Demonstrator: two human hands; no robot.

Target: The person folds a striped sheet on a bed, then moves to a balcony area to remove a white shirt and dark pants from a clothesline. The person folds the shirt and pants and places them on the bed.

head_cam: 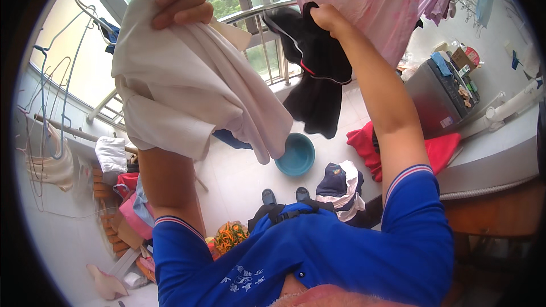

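Note:
My left hand [183, 2] is raised at the upper left, its fingers closed around a white garment [183, 81]. Its folds hang down over my forearm. A small pale pink piece, perhaps a hanger's hook, shows above those fingers. Farther right, my right hand [325, 18] grips a black garment [326, 57] with white and red piping, which dangles in front of the window railing [266, 47]. A teal basin [295, 155] stands on the tiled floor below, partly behind the white cloth's lower end. Behind the right hand hangs a pink patterned cloth [362, 4].
Wire hangers [64, 89] hang at the left. A grey appliance [435, 94] with small items on top stands right, near red cloth [443, 149]. Dark and white clothes [341, 187] lie by my feet. Orange chillies [231, 237] sit at lower left, near piled fabrics [134, 213].

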